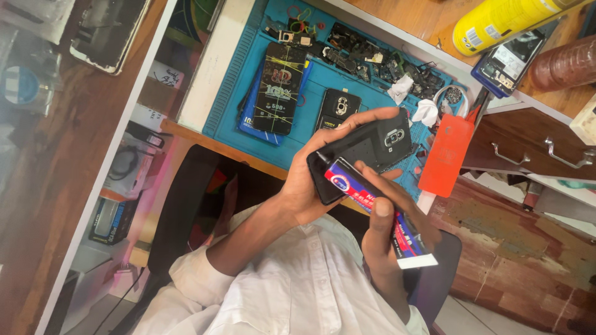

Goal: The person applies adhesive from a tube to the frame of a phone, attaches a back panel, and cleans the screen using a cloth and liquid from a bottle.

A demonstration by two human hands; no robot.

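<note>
1. Head view, tilted: your left hand (310,180) wraps around a black phone back shell with a camera cutout (366,152), fingers closed along its top edge, thumb under it. The shell sits above your lap, just over the near edge of the bench.
2. Your right hand (388,239) is clamped on a squeeze tube with a red, blue and white label (379,214), fingers curled over it, flat crimped white end sticking out toward your chest.
3. The tube's tip end touches the lower edge of the black shell; the tip itself is hard to make out.
4. Behind the hands lies a blue silicone repair mat (230,93) on a white-edged workbench (211,56).
5. On the mat: a black smartphone with a cracked lit screen (282,87) lying on a blue case, and just beside it a smaller dark phone back with a camera ring (338,105).
6. The mat's far compartments hold a jumble of small dark phone parts (372,59), plus wads of white tissue (402,88).
7. An orange-red flat phone cover (446,155) lies just right of the black shell, at the mat's edge.
8. A yellow cylindrical can (496,22) lies on the wooden top at far right, an opened phone with exposed internals (509,62) beside it.
9. You wear a white button shirt (298,291).
</note>
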